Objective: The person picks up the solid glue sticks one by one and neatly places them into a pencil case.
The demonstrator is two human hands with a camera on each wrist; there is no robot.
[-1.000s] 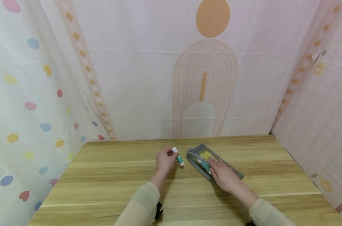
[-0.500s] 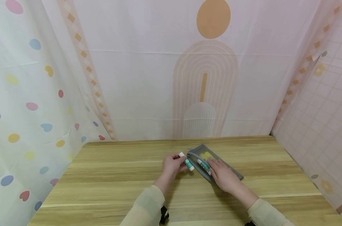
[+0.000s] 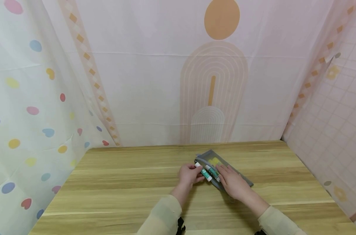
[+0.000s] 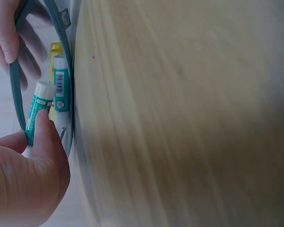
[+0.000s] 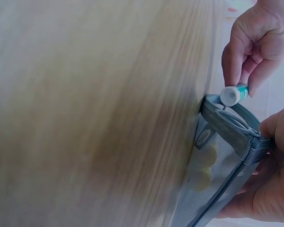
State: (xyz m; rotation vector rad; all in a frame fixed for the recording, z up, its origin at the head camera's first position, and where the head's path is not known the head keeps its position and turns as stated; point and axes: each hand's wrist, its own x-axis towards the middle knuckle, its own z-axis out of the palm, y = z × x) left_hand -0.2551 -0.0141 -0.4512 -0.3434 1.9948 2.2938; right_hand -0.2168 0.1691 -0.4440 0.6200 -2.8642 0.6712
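Note:
My left hand [image 3: 188, 176] pinches a green-and-white glue stick [image 3: 206, 175] between thumb and fingers, over the opening of a grey mesh zip pouch [image 3: 208, 154]. My right hand [image 3: 234, 183] grips the pouch's edge; in the right wrist view its thumb lies by the zip and the other fingers are behind the mesh. A second glue stick [image 4: 60, 87] lies in the pouch, with a yellow item [image 4: 56, 48] beside it. The right wrist view shows the held glue stick [image 5: 231, 96] end-on at the pouch's mouth. Round yellow shapes [image 5: 206, 158] show through the mesh.
The pouch rests on a wood-grain table [image 3: 131, 182], towards its back edge. A patterned curtain [image 3: 148, 98] hangs behind the table, with more curtain [image 3: 328, 130] on the right and a dotted one [image 3: 22, 130] on the left.
My left hand has carried the glue stick rightwards from beside the pouch to over its opening. My right hand and the pouch have stayed in place.

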